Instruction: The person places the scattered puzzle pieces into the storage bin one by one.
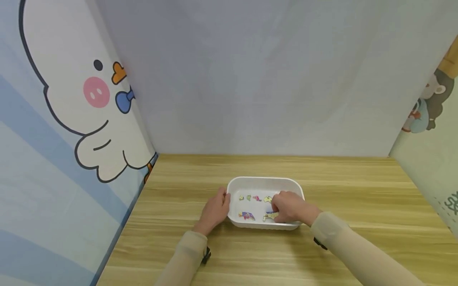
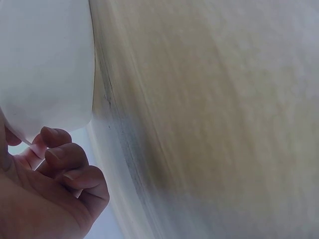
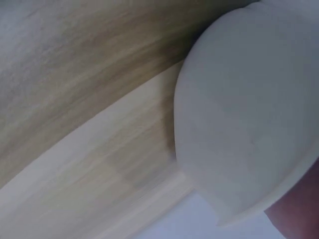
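A white plastic tray (image 1: 264, 226) with rounded corners sits on the wooden table. My left hand (image 1: 216, 210) grips its left rim; in the left wrist view the thumb and a finger pinch the edge of the tray (image 2: 47, 64). My right hand (image 1: 291, 207) reaches over the right side into the tray, its fingers bent downward and their tips hidden. Beside those fingers lies a yellow and purple flat piece (image 1: 269, 216), partly covered by the hand. Farther left are a purple and pink piece (image 1: 247, 215), a small pink piece (image 1: 257, 198) and a pale yellow piece (image 1: 267, 199).
Two tiny greenish pieces (image 1: 248, 197) lie in the back left of the tray. Wooden table (image 1: 179, 186) surrounds the tray. A grey cloth wall (image 1: 250, 79) stands behind, with printed cartoon panels (image 1: 64, 131) at the sides.
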A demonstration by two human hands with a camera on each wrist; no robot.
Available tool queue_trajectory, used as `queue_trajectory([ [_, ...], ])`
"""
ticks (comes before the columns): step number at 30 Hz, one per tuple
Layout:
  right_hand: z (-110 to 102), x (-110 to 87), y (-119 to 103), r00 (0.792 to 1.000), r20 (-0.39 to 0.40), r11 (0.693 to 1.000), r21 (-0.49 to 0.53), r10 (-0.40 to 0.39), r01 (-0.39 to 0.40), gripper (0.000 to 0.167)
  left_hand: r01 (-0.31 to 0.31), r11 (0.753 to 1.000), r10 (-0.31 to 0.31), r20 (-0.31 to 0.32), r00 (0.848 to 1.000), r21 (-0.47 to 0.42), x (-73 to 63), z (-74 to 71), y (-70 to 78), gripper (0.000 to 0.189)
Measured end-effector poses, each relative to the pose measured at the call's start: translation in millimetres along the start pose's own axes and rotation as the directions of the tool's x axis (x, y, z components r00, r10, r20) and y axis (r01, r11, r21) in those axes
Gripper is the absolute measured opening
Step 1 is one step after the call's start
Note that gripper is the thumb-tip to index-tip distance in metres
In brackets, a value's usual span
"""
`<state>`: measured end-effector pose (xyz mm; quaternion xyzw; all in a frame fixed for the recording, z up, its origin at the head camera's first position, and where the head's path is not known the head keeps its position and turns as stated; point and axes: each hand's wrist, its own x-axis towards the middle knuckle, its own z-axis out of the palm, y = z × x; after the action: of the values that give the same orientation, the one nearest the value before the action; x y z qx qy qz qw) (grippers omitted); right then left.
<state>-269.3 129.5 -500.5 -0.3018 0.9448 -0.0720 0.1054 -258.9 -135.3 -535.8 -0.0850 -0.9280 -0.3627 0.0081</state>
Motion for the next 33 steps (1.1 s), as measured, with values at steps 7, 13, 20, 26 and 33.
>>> queue_trajectory([
  [7, 0.6, 1.3, -1.1, 1.0, 0.009, 1.0, -0.015, 0.005, -0.005, 0.021, 0.015, 1.0, -0.015, 0.006, 1.0, -0.001, 0.7, 0.2, 0.0, 0.016],
  [13, -2.5, 0.8, -2.1, 0.999, 0.023, 0.999, 0.0, 0.034, -0.034, 0.022, 0.019, 1.0, -0.019, 0.011, 1.0, 0.005, 1.2, 0.6, -0.2, 0.017],
  [20, -12.6, -2.8, -0.1, 0.999, -0.003, 0.999, 0.027, 0.037, -0.037, 0.02, 0.025, 1.0, -0.025, 0.019, 1.0, 0.0, 2.0, 0.7, 0.3, 0.016],
  [26, -19.8, -14.2, 7.5, 0.998, -0.066, 1.0, -0.003, -0.006, 0.005, 0.018, 0.02, 1.0, -0.02, 0.012, 1.0, 0.003, 2.8, 0.0, 1.4, 0.017],
  [33, -22.7, -27.9, 12.5, 0.995, -0.092, 1.0, -0.013, -0.028, 0.027, 0.025, 0.024, 1.0, -0.024, 0.004, 1.0, 0.005, 2.4, 2.2, -2.3, 0.018],
])
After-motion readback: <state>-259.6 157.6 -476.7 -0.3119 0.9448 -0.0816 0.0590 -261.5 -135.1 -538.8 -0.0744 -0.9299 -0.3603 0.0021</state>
